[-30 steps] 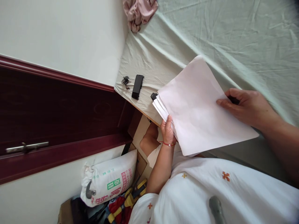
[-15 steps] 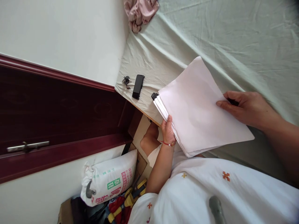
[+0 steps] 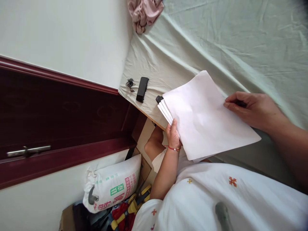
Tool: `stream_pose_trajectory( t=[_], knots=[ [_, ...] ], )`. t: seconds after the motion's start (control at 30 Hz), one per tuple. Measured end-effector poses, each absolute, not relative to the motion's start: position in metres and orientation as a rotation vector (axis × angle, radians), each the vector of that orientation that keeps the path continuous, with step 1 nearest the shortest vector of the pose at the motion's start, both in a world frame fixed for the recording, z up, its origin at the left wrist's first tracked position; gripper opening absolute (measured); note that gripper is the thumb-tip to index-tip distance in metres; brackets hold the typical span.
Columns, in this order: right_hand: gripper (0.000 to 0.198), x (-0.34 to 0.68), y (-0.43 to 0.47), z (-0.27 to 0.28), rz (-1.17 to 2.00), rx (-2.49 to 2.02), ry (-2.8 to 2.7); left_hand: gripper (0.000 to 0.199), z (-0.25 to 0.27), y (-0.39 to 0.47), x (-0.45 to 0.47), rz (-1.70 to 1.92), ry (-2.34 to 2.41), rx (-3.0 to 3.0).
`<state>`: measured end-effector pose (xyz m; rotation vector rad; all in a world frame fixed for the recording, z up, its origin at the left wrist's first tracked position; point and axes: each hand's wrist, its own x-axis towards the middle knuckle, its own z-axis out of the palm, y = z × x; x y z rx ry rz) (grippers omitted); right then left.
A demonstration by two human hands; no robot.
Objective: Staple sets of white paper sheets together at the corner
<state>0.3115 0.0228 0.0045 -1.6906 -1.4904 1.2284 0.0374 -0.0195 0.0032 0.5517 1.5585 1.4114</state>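
Pale green cloth [image 3: 240, 48] spreads beyond the white papers [image 3: 209, 118], seemingly gathered but not yet aligned at left, where my left hand [image 3: 172, 136] pinches their edge while my right hand [image 3: 255, 110] pinches their right side.

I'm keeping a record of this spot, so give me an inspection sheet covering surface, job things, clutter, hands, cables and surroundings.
Surface: pale green cloth, creased.
Job's things: white paper sheets, held above the cloth, left ends fanned out.
Clutter: black phone-like object, small dark bunch, probably keys, and crumpled pink fabric; a dark item is partly hidden by the paper.
Hands: left hand grips the sheets; right hand is at their right edge, grip unclear.
Cables: nothing seen.
Surroundings: dark red door, metal handle, printed white sack.
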Motion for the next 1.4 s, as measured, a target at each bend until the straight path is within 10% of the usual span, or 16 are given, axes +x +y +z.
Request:
stream_pose_trajectory(
  t=[1.4],
  knots=[
    [0.025,0.311,0.023,0.002,1.223,-1.540,-1.416,0.051,0.009,-0.024,0.036,1.305,1.484,0.548]
  ],
)
